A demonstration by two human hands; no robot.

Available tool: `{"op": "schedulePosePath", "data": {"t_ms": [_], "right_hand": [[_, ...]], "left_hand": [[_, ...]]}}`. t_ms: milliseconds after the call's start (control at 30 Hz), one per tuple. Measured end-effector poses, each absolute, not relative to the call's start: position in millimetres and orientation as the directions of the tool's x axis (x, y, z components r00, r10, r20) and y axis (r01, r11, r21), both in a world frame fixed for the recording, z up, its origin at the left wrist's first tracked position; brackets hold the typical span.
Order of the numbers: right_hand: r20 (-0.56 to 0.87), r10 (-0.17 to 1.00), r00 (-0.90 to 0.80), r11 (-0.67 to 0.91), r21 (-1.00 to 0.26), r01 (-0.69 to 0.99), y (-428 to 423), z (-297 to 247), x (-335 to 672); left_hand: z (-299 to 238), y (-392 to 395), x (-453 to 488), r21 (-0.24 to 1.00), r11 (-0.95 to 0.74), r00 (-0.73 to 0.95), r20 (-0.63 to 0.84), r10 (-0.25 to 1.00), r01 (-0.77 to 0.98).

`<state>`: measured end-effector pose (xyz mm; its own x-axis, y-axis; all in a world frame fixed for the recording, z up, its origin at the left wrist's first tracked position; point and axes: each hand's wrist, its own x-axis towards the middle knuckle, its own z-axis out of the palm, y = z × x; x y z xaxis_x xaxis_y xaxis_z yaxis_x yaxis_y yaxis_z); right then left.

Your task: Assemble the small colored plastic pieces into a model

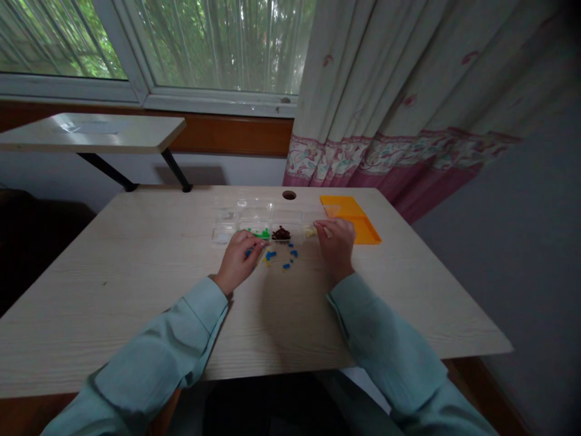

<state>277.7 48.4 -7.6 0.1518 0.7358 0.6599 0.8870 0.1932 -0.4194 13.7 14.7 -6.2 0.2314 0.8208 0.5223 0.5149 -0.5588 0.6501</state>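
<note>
- One shelf (91,134) stood on dark legs at the far left of the counter (290,327), its raised top probably meant to save working room below.
- Next came the left hand (236,257), just in front of the box, thumb and fingertips drawn close together; whether it grasped a bit, I could not tell. Some blue showed right by its fingers, and so fine a pinch seemed suited to something tiny.
- Behind it, the clear box (222,235) lay across the counter, its compartments seemingly there to keep colours apart: green bits (261,233) left of the middle, then brown bits (281,234), then pale bits (310,231).
- Blue bits (271,255) and a few yellow bits (265,260) lay in a loose curve before the box, between the hands, likely for easy reach; any thread joining them was too fine to see.
- The right hand (336,242) was beside the pale bits, thumb and forefinger nearly meeting, apparently for small picking; its grasp could not be made out.
- Rightmost on the counter, an orange tray (367,230) lay partly behind that hand, perhaps set aside.
</note>
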Motion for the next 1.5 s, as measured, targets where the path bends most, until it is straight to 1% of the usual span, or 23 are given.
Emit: {"op": "schedulePosePath", "data": {"t_ms": [100, 200, 300, 467, 600, 833, 933, 1100, 1300, 1500], "right_hand": [[0.64, 0.749, 0.17, 0.141, -0.404, 0.904, 52.0, -16.1, 283.4], [0.616, 0.776, 0.139, 0.135, -0.377, 0.916, 53.0, -20.8, 284.2], [0.621, 0.772, 0.135, 0.137, -0.37, 0.919, 53.8, -20.7, 284.4], [0.64, 0.755, 0.147, 0.16, -0.397, 0.904, 54.4, -16.7, 283.2], [0.655, 0.743, 0.138, 0.184, -0.398, 0.899, 54.3, -15.6, 280.4], [0.645, 0.755, 0.116, 0.211, -0.407, 0.889, 55.7, -17.0, 278.9], [0.65, 0.753, 0.1, 0.225, -0.398, 0.89, 56.6, -18.3, 279.1], [0.659, 0.746, 0.093, 0.241, -0.398, 0.885, 57.0, -18.9, 279.0], [0.652, 0.751, 0.101, 0.241, -0.414, 0.878, 57.0, -17.5, 279.2], [0.643, 0.759, 0.101, 0.254, -0.436, 0.864, 55.6, -16.2, 277.5]], "left_hand": [[-7.9, 17.3, 11.4, 0.628, -0.549, 0.24, 0.511, 0.825, 0.551], [-8.4, 18.2, 10.5, 0.601, -0.546, 0.26, 0.499, 0.827, 0.583], [-8.9, 19.0, 10.3, 0.556, -0.552, 0.273, 0.508, 0.817, 0.621], [-11.7, 20.8, 9.5, 0.504, -0.535, 0.287, 0.489, 0.824, 0.679], [-13.8, 20.7, 10.0, 0.453, -0.56, 0.346, 0.473, 0.81, 0.694], [-12.5, 19.3, 11.0, 0.324, -0.588, 0.44, 0.428, 0.79, 0.741], [-12.4, 19.5, 9.9, 0.294, -0.579, 0.45, 0.405, 0.796, 0.761], [-11.8, 19.7, 8.3, 0.274, -0.561, 0.441, 0.395, 0.806, 0.781], [-9.1, 17.9, 8.5, 0.284, -0.563, 0.45, 0.376, 0.81, 0.776], [-10.0, 18.4, 10.4, 0.296, -0.538, 0.425, 0.369, 0.826, 0.789]]}}
